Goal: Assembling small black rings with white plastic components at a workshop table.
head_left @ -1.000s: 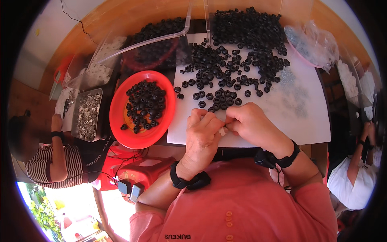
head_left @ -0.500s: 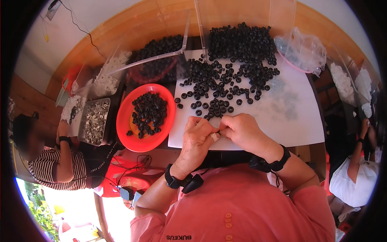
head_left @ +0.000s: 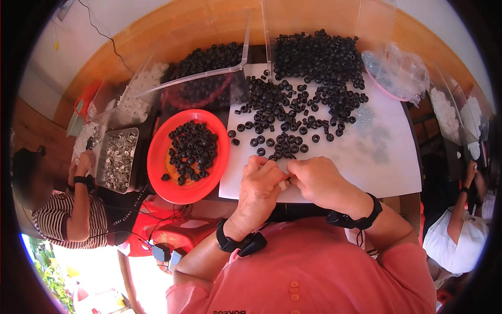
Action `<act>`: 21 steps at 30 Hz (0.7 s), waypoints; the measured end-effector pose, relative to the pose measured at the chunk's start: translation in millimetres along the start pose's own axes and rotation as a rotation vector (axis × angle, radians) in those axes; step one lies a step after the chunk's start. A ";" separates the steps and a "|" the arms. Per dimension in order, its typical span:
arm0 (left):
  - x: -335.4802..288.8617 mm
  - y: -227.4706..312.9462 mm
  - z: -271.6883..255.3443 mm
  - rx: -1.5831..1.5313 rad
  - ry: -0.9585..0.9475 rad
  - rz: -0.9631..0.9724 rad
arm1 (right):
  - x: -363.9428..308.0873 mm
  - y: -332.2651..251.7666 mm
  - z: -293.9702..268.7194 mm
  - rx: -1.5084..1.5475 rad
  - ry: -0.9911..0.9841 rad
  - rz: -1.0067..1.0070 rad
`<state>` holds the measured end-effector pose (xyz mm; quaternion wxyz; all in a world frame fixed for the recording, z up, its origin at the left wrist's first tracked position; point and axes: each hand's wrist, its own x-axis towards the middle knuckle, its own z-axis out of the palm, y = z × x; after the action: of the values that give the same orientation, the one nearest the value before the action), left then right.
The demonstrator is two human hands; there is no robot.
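My left hand (head_left: 260, 184) and my right hand (head_left: 320, 182) meet at the near edge of a white sheet (head_left: 387, 170), their fingertips pinched together. Whatever sits between the fingers is too small and covered to name. Something whitish shows at my left thumb; I cannot tell whether it is a wrapping or a part. Just beyond my fingertips lie several small black round pieces with holes (head_left: 286, 146), spread loosely on the sheet. They thicken toward a large black heap (head_left: 316, 57) at the back. To the left, a red plate (head_left: 162, 189) bears more of these black pieces.
Behind the plate stands a clear plastic bin (head_left: 238, 68) with black pieces. Small shiny bits (head_left: 368, 123) lie on the sheet's right, below a bag in a pink bowl (head_left: 389, 91). A tray of metal parts (head_left: 119, 159) is at left. People work on both sides.
My joined hands have shifted slightly toward me and to the right, still pinched together. The whole view has tilted a little. The person at left has moved a hand slightly.
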<state>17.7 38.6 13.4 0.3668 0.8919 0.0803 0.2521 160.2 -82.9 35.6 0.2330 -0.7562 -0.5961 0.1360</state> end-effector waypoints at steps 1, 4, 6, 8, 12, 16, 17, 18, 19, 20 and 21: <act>0.0 0.1 0.1 0.005 -0.006 0.002 | 0.7 1.3 0.1 0.026 -0.011 -0.017; -2.3 -5.7 1.4 0.065 -0.004 0.042 | 4.3 -2.7 3.4 0.013 -0.002 -0.029; -3.0 -5.1 4.2 0.133 0.017 0.066 | 7.7 -8.9 3.2 0.008 -0.017 -0.014; -4.9 -3.9 4.9 0.209 0.044 0.093 | 5.8 -11.1 2.3 0.003 -0.028 -0.007; -5.9 -6.3 3.3 0.132 0.054 0.085 | -0.5 1.4 8.5 0.029 0.066 0.008; -5.0 9.4 7.2 0.183 0.103 0.081 | -17.9 2.7 12.9 0.257 0.332 -0.015; -8.9 8.8 12.7 0.237 0.144 0.117 | -24.2 1.1 16.3 0.271 0.394 -0.024; -8.9 11.0 15.6 0.247 0.144 0.120 | -29.6 1.3 18.2 0.277 0.400 -0.031; -9.2 12.9 17.7 0.301 0.148 0.129 | -34.7 1.2 20.2 0.356 0.441 -0.025; -9.1 13.3 18.3 0.355 0.152 0.137 | -36.7 1.6 20.9 0.437 0.480 -0.019; -8.5 12.0 19.3 0.370 0.162 0.172 | -39.2 2.1 21.0 0.443 0.484 -0.019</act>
<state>19.7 15.4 6.8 0.1665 0.9244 0.0779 0.3343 142.0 -117.1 13.7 0.5282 -0.6918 -0.4864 0.0767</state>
